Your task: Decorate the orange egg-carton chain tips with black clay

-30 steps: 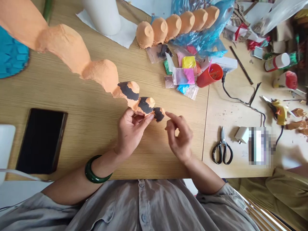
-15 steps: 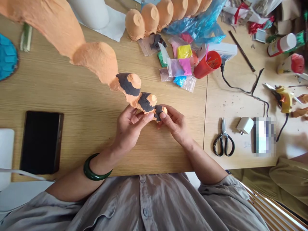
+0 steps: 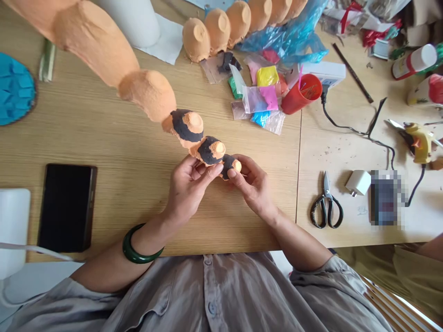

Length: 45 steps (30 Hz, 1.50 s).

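A long orange bumpy piece (image 3: 152, 94) reaches from the upper left down to my hands, growing narrower. Its last three bumps carry dark grey bands around orange tips. My left hand (image 3: 188, 186) grips its edge beside the middle dark-banded bump (image 3: 211, 150), thumb on top. Thumb and fingers of my right hand (image 3: 254, 186) pinch the smallest bump (image 3: 231, 166) at the end. The fingertips under the piece are partly hidden. A dark green bangle (image 3: 133, 246) circles my left wrist.
Another orange bumpy piece (image 3: 217, 30) lies at the back. Beside it are coloured clay packets (image 3: 266, 76) and a red cup (image 3: 301, 94). Scissors (image 3: 326, 203), a white plug (image 3: 359, 182) and a glue gun (image 3: 417, 140) lie right; a black phone (image 3: 67, 207) left.
The view has shifted slightly, so most things appear a little further right and lower. The orange piece has turned slightly in my hands; both keep their hold.
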Motion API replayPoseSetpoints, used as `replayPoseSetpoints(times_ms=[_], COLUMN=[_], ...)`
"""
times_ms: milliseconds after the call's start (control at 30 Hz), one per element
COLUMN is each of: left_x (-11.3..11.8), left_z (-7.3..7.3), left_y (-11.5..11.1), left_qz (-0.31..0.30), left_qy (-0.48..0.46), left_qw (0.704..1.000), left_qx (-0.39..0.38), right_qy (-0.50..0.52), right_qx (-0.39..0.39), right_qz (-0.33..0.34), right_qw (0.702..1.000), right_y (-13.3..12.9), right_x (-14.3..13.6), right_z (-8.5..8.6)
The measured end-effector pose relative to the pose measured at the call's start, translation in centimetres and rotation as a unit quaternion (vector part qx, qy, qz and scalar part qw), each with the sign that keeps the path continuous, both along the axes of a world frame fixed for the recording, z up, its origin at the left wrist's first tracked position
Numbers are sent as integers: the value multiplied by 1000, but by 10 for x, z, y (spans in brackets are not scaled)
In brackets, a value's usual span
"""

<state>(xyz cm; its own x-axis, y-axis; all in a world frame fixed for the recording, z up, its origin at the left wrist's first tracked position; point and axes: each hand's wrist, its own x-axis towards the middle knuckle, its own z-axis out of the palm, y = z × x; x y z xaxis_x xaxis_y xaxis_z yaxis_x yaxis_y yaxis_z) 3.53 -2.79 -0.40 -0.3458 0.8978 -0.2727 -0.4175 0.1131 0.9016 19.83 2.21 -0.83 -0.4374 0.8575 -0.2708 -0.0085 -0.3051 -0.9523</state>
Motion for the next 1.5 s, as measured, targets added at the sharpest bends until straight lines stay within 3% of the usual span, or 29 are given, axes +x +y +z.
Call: replayPoseSetpoints(times_ms=[233,400,600,733,1000,1333,1500], left_x=[0,-3,-5,-8,-6,-7,-7], left_z=[4,0,-4,-4,-4,6,3], left_y=[0,2,3,3,1,3,2], left_qz=[-56,-41,-50,-74,-63,-107,-109], left_qy=[4,-29,-91,-63,-3,-66,-24], left_qw=[998,998,994,995,998,991,993], left_qx=[13,-28,-18,-13,11,36,28], right_qy=[11,22,32,32,29,43,39], right_qx=[-17,-24,-60,-72,-54,-71,-62], right_qz=[-21,-1,9,12,17,-2,-4], right_qw=[1000,999,998,997,998,997,997], right_y=[-1,-4,-1,0,1,0,-1], right_x=[-2,-6,-6,-6,-5,-2,-3], right_z=[-2,-2,4,7,8,2,-1])
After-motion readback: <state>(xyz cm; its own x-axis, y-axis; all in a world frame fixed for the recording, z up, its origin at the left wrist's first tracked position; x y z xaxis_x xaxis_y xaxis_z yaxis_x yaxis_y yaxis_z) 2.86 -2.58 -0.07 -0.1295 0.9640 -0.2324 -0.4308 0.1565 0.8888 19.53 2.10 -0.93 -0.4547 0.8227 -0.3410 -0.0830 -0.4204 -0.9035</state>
